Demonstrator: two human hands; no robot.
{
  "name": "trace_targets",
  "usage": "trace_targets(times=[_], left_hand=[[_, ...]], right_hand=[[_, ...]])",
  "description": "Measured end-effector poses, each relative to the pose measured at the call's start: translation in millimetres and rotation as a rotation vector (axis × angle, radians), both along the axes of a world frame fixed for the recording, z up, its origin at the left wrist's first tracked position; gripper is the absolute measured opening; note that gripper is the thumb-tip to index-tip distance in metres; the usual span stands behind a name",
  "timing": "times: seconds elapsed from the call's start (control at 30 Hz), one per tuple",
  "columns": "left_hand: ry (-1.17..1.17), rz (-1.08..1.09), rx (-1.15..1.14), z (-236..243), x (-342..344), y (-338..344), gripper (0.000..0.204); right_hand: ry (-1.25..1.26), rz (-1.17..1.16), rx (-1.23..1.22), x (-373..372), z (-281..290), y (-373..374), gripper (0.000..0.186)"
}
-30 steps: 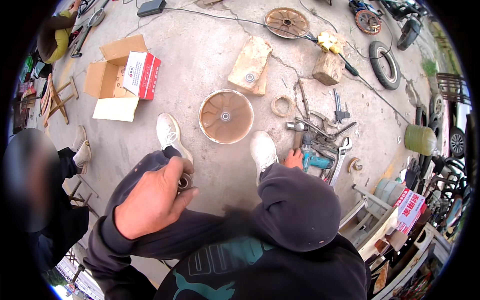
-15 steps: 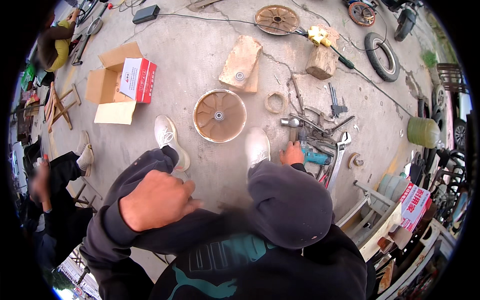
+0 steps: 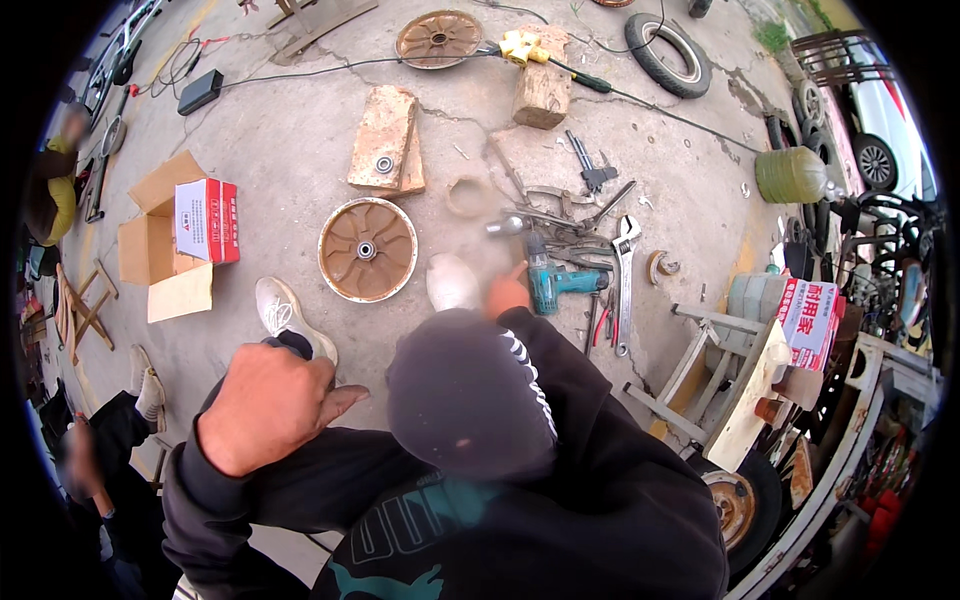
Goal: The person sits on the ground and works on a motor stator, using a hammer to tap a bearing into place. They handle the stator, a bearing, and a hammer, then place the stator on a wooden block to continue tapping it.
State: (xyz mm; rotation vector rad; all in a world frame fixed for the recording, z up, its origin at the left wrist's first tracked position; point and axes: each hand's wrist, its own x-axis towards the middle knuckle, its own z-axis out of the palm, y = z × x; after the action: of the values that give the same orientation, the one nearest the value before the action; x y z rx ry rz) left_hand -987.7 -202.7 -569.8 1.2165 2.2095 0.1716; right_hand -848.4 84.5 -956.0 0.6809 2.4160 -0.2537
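Note:
My right hand [image 3: 508, 292] is closed around the handle of a hammer [image 3: 505, 226], whose metal head points away from me; both are slightly blurred. Just right of it lies a teal cordless drill [image 3: 570, 284]. Over my left thigh hangs my left hand [image 3: 265, 405], its fingers curled and thumb sticking out; whatever the fingers hold, if anything, is hidden. A brown spoked wheel hub [image 3: 367, 250] with a bearing in its centre lies flat between my feet. Beyond it a second bearing [image 3: 384, 164] rests on a stone-like block [image 3: 385, 125].
Right of the drill are an adjustable wrench [image 3: 625, 270], a caliper [image 3: 592, 165] and a tape roll [image 3: 662, 266]. An open cardboard box [image 3: 155, 245] stands left. A cable with a yellow socket [image 3: 524, 46] crosses the far ground. A metal frame [image 3: 700, 370] stands near right.
The view has swung right, so the ground items sit further left. My right hand has shifted the hammer slightly left, away from the drill. My left hand stays curled.

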Motion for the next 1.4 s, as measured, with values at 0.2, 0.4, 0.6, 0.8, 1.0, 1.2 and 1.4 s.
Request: trace_targets(times=[0.2, 0.4, 0.6, 0.8, 1.0, 1.2, 1.4], left_hand=[[-0.439, 0.664, 0.338, 2, -13, 2, 0.021], [-0.725, 0.851, 0.637, 1, -10, -8, 0.034], [-0.596, 0.954, 0.626, -8, -22, -3, 0.037], [-0.405, 0.958, 0.736, -15, -52, 13, 0.033], [0.137, 0.515, 0.422, -14, -120, 57, 0.027], [0.445, 0.138, 0.168, -146, -164, 162, 0.022], [0.155, 0.271, 0.211, -350, -189, 257, 0.017]], right_hand=[[-0.051, 0.133, -0.095, 4, 7, 22, 0.049], [0.237, 0.13, -0.192, 27, 8, 49, 0.03], [0.403, -0.083, -0.387, 98, 0, 62, 0.029], [0.396, -0.662, -0.924, 141, 68, 123, 0.044], [0.619, -0.847, -0.791, 52, 182, 237, 0.047], [0.755, -0.286, -0.271, -148, 231, 313, 0.047], [0.441, 0.269, 0.071, -277, 170, 328, 0.045]])
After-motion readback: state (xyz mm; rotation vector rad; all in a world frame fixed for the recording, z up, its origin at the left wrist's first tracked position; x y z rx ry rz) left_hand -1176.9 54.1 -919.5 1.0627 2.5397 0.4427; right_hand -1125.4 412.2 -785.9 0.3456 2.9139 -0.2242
